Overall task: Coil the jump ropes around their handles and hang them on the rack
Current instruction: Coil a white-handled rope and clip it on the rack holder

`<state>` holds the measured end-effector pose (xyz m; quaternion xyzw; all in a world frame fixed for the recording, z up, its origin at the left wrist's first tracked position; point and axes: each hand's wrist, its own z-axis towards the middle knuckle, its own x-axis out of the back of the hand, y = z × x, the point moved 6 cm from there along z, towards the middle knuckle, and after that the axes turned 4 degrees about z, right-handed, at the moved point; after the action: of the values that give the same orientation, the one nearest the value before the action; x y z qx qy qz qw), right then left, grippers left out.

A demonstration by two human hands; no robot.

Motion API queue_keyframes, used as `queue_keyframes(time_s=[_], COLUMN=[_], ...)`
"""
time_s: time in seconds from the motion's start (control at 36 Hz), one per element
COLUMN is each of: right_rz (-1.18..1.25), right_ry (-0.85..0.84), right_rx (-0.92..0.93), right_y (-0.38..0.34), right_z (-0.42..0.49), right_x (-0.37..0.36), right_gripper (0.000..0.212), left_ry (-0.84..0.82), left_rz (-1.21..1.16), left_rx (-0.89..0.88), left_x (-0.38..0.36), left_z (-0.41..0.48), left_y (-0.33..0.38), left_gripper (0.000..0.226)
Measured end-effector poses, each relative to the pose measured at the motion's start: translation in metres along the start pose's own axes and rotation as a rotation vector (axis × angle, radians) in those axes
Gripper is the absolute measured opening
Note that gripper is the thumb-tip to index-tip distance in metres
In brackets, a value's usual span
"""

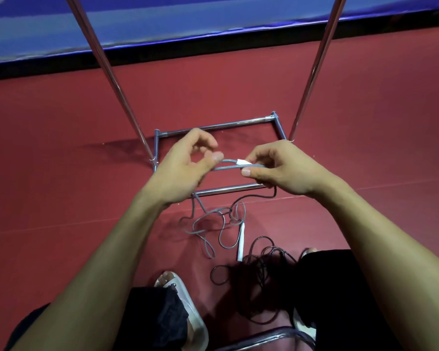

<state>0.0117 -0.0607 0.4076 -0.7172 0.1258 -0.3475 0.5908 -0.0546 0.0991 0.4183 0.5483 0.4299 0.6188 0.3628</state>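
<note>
— While both hands are up in front of the person, what are they holding?

— The grey jump rope (228,168), folded into a flat loop between them. The left hand (188,164) has its fingers curled, with thumb and forefinger nipping one end of the loop. The right hand (276,168) grips the other end, thumb underneath and fingers curled over the top. The white tip of a handle (242,162) pokes out between its fingertips.

— Where is that, next to the rack?

— Right above the rack's base (213,127), between its two shiny uprights (104,59).

— And the rest of the rope?

— It drops to the red floor (365,122) and lies in a loose tangle just this side of the base's near bar. The second white handle (241,243) lies on the floor beside the tangle.

— Is that another rope by the leg?

— Yes, a black jump rope (264,264), sprawled in loops near the person's right leg. A dark strand also hangs from under the right hand, but I can't tell which rope it belongs to.
</note>
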Motion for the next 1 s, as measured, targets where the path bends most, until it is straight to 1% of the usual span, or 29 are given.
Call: queue_keyframes(time_s=[0.06, 0.08, 0.11, 0.17, 0.25, 0.36, 0.42, 0.47, 0.5, 0.56, 0.61, 0.64, 0.69, 0.75, 0.78, 0.81, 0.83, 0.86, 0.89, 0.92, 0.94, 1.0], right_rz=[0.039, 0.057, 0.063, 0.041, 0.031, 0.027, 0.032, 0.038, 0.020, -0.033, -0.141, -0.225, -0.421, -0.497, -0.493, -0.473, -0.440, -0.406, -0.381, -0.365, -0.349, -0.293], right_ry=[0.021, 0.030, 0.027, -0.005, -0.016, -0.021, -0.039, -0.021, 0.001, 0.045, 0.060, 0.062, 0.086, 0.120, 0.114, 0.084, 0.039, -0.008, -0.039, -0.051, -0.046, -0.024], right_rx=[-0.013, -0.016, -0.017, -0.011, -0.016, -0.022, -0.019, -0.019, -0.021, -0.033, -0.061, -0.078, -0.106, -0.113, -0.100, -0.076, -0.045, -0.011, 0.019, 0.037, 0.048, 0.055], right_y=[0.002, 0.002, 0.001, 0.000, 0.001, -0.001, -0.003, -0.005, -0.005, -0.005, -0.001, 0.003, 0.010, 0.011, 0.008, 0.005, 0.001, -0.003, -0.006, -0.008, -0.010, -0.012], right_z=[0.000, -0.001, -0.001, -0.002, -0.003, -0.004, -0.004, -0.005, -0.005, -0.006, -0.004, -0.004, -0.003, -0.004, -0.005, -0.004, -0.004, -0.004, -0.004, -0.003, -0.003, -0.004], right_x=[0.003, 0.005, 0.006, 0.004, -0.001, -0.003, -0.004, -0.001, 0.003, 0.011, 0.017, 0.020, 0.026, 0.027, 0.023, 0.016, 0.008, 0.000, -0.006, -0.007, -0.006, 0.000], right_gripper=[0.017, 0.016, 0.014, 0.010, 0.012, 0.016, 0.014, 0.012, 0.013, 0.016, 0.021, 0.023, 0.025, 0.027, 0.031, 0.033, 0.034, 0.031, 0.029, 0.027, 0.024, 0.018], left_ry=[-0.097, -0.115, -0.102, -0.019, 0.068, 0.159, 0.200, 0.319, 0.411, 0.583, 0.684, 0.704, 0.692, 0.631, 0.559, 0.443, 0.295, 0.143, 0.014, -0.061, -0.085, -0.047], left_rz=[0.107, 0.186, 0.271, 0.385, 0.516, 0.735, 0.818, 0.854, 0.869, 0.889, 0.905, 0.913, 0.907, 0.896, 0.878, 0.840, 0.773, 0.702, 0.644, 0.623, 0.605, 0.616], left_rx=[-0.171, -0.232, -0.276, -0.340, -0.410, -0.344, -0.379, -0.381, -0.349, -0.215, -0.050, 0.033, 0.142, 0.097, 0.031, -0.065, -0.156, -0.229, -0.273, -0.290, -0.290, -0.300], left_x=[-0.006, -0.008, -0.010, -0.009, -0.006, -0.005, -0.003, 0.016, 0.033, 0.069, 0.095, 0.102, 0.102, 0.082, 0.064, 0.043, 0.020, -0.002, -0.020, -0.031, -0.035, -0.028], left_z=[-0.004, -0.005, -0.006, -0.007, -0.007, -0.006, -0.007, -0.008, -0.009, -0.013, -0.019, -0.021, -0.022, -0.019, -0.016, -0.012, -0.010, -0.009, -0.012, -0.014, -0.013, -0.009], left_y=[0.012, 0.015, 0.017, 0.020, 0.017, 0.006, 0.006, 0.006, 0.005, 0.000, -0.012, -0.019, -0.029, -0.029, -0.026, -0.022, -0.016, -0.011, -0.005, -0.001, 0.001, 0.004], left_gripper=[0.025, 0.026, 0.023, 0.010, 0.002, 0.027, 0.035, 0.037, 0.034, 0.032, 0.032, 0.032, 0.027, 0.018, 0.026, 0.040, 0.048, 0.045, 0.033, 0.023, 0.023, 0.028])
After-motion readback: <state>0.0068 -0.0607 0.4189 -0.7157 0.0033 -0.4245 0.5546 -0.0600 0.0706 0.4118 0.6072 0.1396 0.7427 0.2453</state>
